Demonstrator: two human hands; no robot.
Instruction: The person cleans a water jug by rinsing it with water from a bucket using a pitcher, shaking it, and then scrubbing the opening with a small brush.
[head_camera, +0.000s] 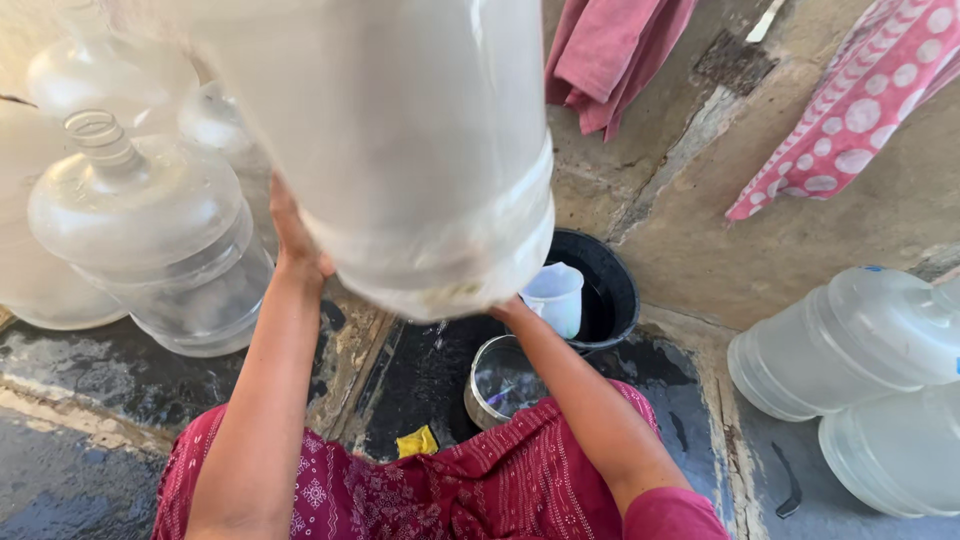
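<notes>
Both hands clasped a large clear water jug, raised at the top centre of the frame: the left hand pressed flat to its side, the right hand under its lower rim, each grip firm on the jug. It looked like a rinse in progress, and the jug would need steady support while tilted. The translucent, ribbed jug dripped water. Below lay a steel pot, a white mug in a black bucket, and a yellow sponge.
</notes>
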